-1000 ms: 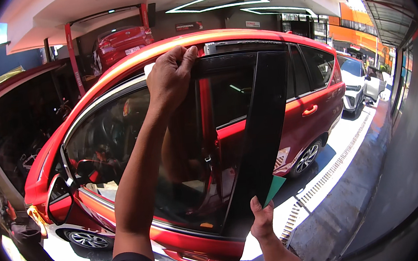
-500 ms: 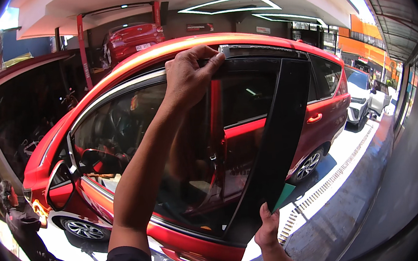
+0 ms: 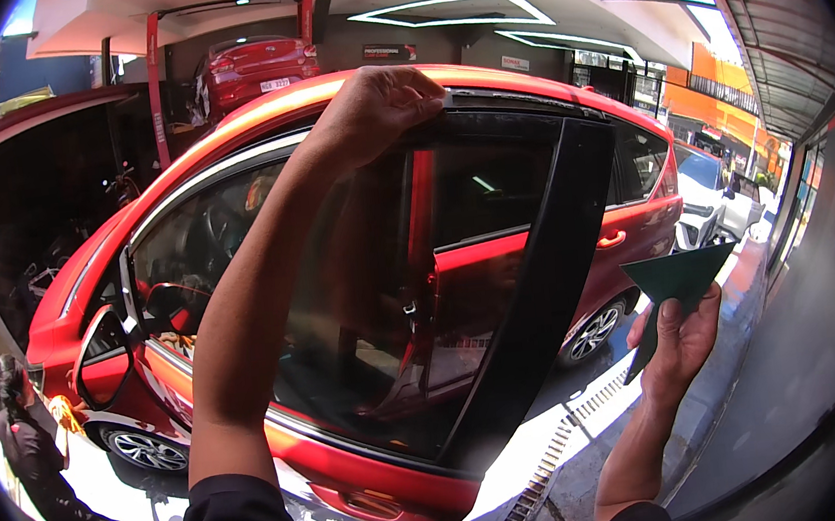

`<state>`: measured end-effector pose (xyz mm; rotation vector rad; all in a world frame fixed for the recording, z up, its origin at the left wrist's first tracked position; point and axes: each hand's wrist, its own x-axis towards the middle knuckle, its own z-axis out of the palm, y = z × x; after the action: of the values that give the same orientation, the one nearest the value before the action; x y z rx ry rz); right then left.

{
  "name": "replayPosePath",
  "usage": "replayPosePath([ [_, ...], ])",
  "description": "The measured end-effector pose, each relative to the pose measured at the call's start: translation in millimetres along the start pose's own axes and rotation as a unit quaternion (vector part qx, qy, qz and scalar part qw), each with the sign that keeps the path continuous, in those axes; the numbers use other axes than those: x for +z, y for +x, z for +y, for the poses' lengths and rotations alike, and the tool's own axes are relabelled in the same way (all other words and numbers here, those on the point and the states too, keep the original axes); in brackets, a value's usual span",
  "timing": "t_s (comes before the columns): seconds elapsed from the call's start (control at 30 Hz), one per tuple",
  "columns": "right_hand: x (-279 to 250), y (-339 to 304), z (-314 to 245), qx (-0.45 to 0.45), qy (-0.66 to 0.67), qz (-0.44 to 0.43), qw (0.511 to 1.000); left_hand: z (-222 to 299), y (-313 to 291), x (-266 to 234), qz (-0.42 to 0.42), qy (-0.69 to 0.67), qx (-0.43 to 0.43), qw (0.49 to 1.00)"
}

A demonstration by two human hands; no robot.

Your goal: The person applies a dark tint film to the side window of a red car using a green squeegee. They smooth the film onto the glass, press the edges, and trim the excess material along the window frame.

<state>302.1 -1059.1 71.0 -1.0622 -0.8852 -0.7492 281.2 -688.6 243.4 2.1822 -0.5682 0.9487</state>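
A red car's front door [image 3: 299,443] stands open in front of me, its dark-framed window [image 3: 355,337] facing me. At the top edge of that frame is my left hand [image 3: 371,114], its fingers pinched closed. A small pale piece shows at the fingertips; I cannot make out what it is. Right of the door's black pillar [image 3: 543,309], my right hand [image 3: 682,346] is raised and grips a dark green triangular squeegee [image 3: 682,273] between thumb and fingers. The squeegee is apart from the glass.
A person in dark clothes [image 3: 51,477] bends by the car's front at the left, holding an orange cloth [image 3: 66,415]. The side mirror [image 3: 104,361] juts out there. A grey wall [image 3: 799,364] runs along the right, beside a floor drain grate [image 3: 558,463]. A white car [image 3: 701,178] stands behind.
My right hand has moved up and right, away from the door's lower corner, bringing the squeegee into fuller view. My left hand stays at the frame's top edge.
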Motion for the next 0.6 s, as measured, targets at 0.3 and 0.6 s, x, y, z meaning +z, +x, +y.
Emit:
replayPosePath([
  [0.3,131,164,-64,0.157,-0.387,-0.335,0.844,-106,-65,-105,0.097,0.477,0.0,0.874],
  [0.6,213,174,-64,0.163,-0.596,-0.363,0.698,-105,-76,-77,0.179,0.49,0.072,0.85],
])
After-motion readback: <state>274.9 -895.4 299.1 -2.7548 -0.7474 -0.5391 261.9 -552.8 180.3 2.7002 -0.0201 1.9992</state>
